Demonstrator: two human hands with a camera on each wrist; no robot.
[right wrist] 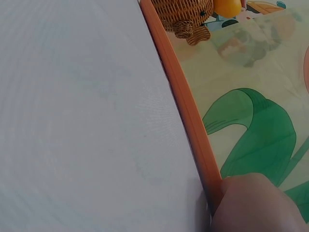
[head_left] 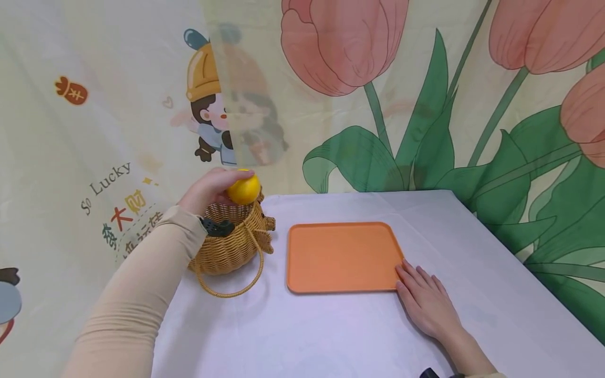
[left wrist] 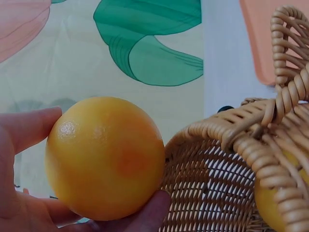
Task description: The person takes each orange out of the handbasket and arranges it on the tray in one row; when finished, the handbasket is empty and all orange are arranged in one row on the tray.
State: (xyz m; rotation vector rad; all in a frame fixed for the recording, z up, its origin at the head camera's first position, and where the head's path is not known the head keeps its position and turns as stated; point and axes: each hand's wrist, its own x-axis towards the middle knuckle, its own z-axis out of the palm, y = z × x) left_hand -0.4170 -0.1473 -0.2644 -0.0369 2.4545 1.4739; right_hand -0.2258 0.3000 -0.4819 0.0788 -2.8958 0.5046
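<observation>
My left hand (head_left: 204, 190) holds a round yellow orange (head_left: 243, 188) just above the mouth of a wicker basket (head_left: 227, 254). In the left wrist view the thumb and fingertips lie around the orange (left wrist: 105, 158), beside the basket's woven rim (left wrist: 207, 130). Another yellow fruit (left wrist: 271, 205) shows partly inside the basket, behind the weave. My right hand (head_left: 427, 302) rests at the right edge of a flat orange tray (head_left: 345, 257), its fingers extended and touching the near right corner. In the right wrist view part of that hand (right wrist: 258, 205) covers the tray's rim (right wrist: 186, 108).
A white cloth (head_left: 331, 336) covers the table. The basket's loop handle (head_left: 229, 295) hangs down on its near side onto the cloth. Behind the table hangs a printed curtain (head_left: 264, 31) with tulips and cartoon figures.
</observation>
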